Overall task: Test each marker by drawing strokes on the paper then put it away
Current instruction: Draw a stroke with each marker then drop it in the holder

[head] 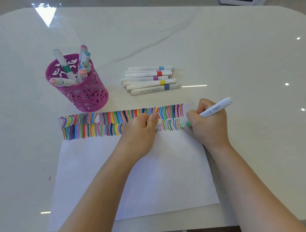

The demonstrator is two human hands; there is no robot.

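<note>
My right hand (209, 124) grips a white marker (215, 108) with a green tip, and the tip touches the white paper (132, 173) at the right end of the second row of coloured strokes (115, 122). My left hand (140, 130) rests as a fist on the paper over the strokes, closed on a small white piece that looks like the marker's cap. Several capped markers (149, 80) lie in a pile behind the paper. A pink pen cup (82, 92) at the left holds several more markers.
Everything sits on a glossy white marble table (231, 49). A dark-edged object (240, 2) shows at the far right edge. The pen cup stands just behind the paper's upper left corner.
</note>
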